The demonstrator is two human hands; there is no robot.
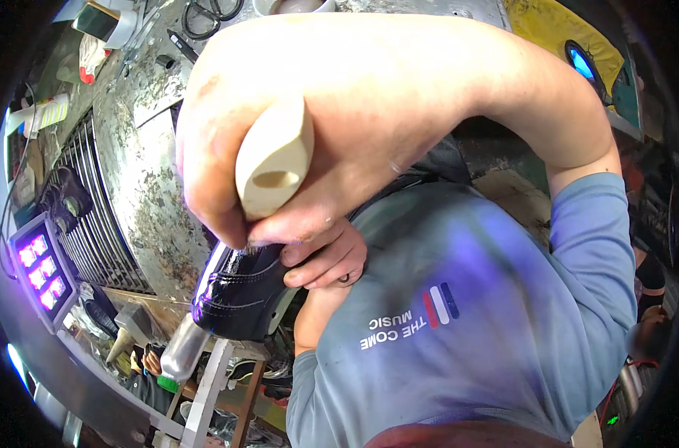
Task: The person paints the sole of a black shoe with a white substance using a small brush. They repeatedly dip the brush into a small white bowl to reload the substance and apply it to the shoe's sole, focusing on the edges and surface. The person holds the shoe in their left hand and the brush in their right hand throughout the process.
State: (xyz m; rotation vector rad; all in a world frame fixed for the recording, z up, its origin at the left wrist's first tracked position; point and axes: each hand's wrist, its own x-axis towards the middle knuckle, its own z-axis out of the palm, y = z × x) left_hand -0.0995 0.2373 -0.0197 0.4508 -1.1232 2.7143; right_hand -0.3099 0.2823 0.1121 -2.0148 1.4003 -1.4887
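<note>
My right hand (227, 164) reaches across from the right, its fingers wrapped round a brush with a broad cream handle (268, 160). An oval hollow shows near the handle's end. Short bristles just show under the fingers, at the upper part of a glossy black shoe (238, 295) with stitched seams. My left hand (328, 257) is closed on the shoe's right side, a ring on one finger. Its palm and thumb are hidden, and my right hand covers part of the shoe.
Behind stands a worn, paint-flecked metal surface (149, 201) with black-handled scissors (209, 19), a black pen (181, 46) and a white bowl (294, 6). A lit lamp panel (44, 272) is at left. Below the shoe are a green-capped bottle (182, 351) and another person's hand (151, 364).
</note>
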